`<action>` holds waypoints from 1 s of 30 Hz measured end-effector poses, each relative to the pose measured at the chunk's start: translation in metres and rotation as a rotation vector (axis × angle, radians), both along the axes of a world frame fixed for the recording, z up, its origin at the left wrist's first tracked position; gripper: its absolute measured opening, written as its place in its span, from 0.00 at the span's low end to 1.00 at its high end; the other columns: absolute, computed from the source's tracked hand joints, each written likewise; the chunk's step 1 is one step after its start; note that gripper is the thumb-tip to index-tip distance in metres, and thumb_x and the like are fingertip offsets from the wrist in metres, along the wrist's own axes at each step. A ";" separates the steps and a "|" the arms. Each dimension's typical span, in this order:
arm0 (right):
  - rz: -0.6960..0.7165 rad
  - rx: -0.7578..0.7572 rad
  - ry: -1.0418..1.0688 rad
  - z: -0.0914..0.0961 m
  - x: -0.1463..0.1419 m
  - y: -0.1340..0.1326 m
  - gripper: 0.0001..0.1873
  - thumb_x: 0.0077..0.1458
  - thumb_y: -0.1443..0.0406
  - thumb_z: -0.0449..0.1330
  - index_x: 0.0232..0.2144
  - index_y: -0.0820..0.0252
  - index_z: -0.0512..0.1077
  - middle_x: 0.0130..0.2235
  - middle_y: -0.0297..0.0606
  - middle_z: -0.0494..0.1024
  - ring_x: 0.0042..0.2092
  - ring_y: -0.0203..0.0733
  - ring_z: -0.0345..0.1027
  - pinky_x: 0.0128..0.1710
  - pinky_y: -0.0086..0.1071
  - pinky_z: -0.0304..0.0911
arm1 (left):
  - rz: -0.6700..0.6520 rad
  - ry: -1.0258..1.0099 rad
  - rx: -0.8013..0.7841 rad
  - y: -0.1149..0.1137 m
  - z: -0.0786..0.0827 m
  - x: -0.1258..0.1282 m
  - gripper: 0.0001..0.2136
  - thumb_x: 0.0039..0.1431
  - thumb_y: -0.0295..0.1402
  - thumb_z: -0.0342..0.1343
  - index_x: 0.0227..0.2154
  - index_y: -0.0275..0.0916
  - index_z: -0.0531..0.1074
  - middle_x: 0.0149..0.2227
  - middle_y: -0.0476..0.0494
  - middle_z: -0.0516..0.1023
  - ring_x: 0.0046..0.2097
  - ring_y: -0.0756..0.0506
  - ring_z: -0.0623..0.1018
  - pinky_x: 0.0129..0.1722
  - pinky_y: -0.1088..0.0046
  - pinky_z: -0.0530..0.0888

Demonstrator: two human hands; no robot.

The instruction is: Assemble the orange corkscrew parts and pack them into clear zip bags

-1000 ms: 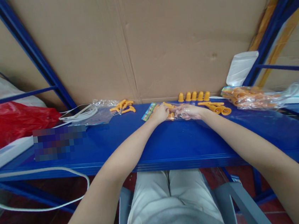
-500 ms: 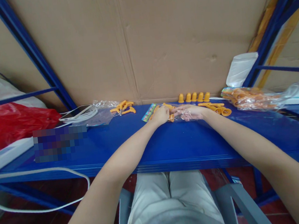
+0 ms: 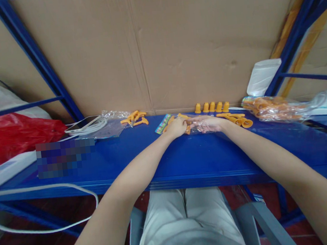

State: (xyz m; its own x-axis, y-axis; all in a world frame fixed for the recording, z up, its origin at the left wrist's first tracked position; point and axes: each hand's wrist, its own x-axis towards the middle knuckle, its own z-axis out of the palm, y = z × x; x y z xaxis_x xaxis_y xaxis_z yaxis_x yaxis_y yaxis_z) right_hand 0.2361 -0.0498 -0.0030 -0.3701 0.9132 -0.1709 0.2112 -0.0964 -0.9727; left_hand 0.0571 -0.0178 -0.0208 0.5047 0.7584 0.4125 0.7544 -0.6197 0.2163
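A clear plastic bag (image 3: pixel 197 130) with a colourful header card (image 3: pixel 163 123) lies on the blue table, and orange plastic pieces (image 3: pixel 182 116) show in it. My left hand (image 3: pixel 178 126) is closed over the bag's middle, beside the card. At the bag's other end, my right hand (image 3: pixel 208 122) grips the crinkled film, its fingertips meeting those of the left. Fingers hide much of what lies between them. Just past my right wrist are loose orange cone-ended pieces (image 3: pixel 238 121), with a row of orange cups (image 3: pixel 212 107) standing behind.
Orange handle-shaped pieces with chains (image 3: pixel 135 118) lie left of my hands, near flat clear bags (image 3: pixel 110 130) and a coiled white cable (image 3: pixel 96 125). A filled bag of orange parts (image 3: pixel 275 107) rests at right. Cardboard (image 3: pixel 173 51) backs the blue table (image 3: pixel 190 158); red plastic (image 3: pixel 15 134) sits far left.
My left fingers have shifted slightly right and cover more of the orange piece between the hands. My right hand and the bag stay nearly in place.
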 end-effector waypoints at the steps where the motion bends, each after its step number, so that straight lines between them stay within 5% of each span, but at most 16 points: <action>1: 0.001 -0.003 0.005 0.000 0.000 0.000 0.27 0.57 0.73 0.55 0.59 0.59 0.65 0.45 0.42 0.77 0.20 0.24 0.54 0.16 0.20 0.54 | -0.001 0.001 -0.003 0.000 0.000 0.000 0.17 0.61 0.27 0.45 0.46 0.38 0.76 0.51 0.42 0.77 0.52 0.45 0.75 0.57 0.68 0.67; 12: 0.027 0.013 0.031 -0.007 0.001 0.007 0.12 0.53 0.74 0.57 0.41 0.63 0.73 0.30 0.36 0.76 0.23 0.27 0.63 0.17 0.17 0.55 | -0.022 0.032 -0.003 0.002 0.000 0.000 0.17 0.63 0.27 0.40 0.43 0.33 0.76 0.50 0.39 0.77 0.53 0.45 0.75 0.57 0.68 0.66; 23: 0.087 -0.014 0.085 0.001 -0.003 -0.003 0.22 0.54 0.72 0.58 0.51 0.58 0.69 0.31 0.34 0.75 0.24 0.28 0.60 0.20 0.19 0.57 | 0.007 0.066 -0.008 0.000 0.004 0.000 0.20 0.61 0.25 0.40 0.47 0.32 0.75 0.53 0.39 0.76 0.55 0.46 0.73 0.60 0.69 0.63; 30: -0.091 0.071 -0.297 0.016 0.019 -0.005 0.09 0.56 0.73 0.54 0.38 0.65 0.72 0.28 0.38 0.73 0.21 0.27 0.55 0.22 0.23 0.55 | 0.004 0.052 -0.069 0.001 0.007 0.000 0.18 0.59 0.25 0.42 0.40 0.35 0.78 0.49 0.42 0.79 0.52 0.45 0.76 0.56 0.71 0.67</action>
State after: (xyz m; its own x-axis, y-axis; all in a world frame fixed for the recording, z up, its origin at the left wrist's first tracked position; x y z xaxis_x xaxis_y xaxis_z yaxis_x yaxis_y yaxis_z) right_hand 0.2552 -0.0543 0.0130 -0.2303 0.9536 -0.1940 0.4803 -0.0620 -0.8749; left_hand 0.0572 -0.0171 -0.0138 0.5208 0.7864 0.3321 0.7683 -0.6014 0.2191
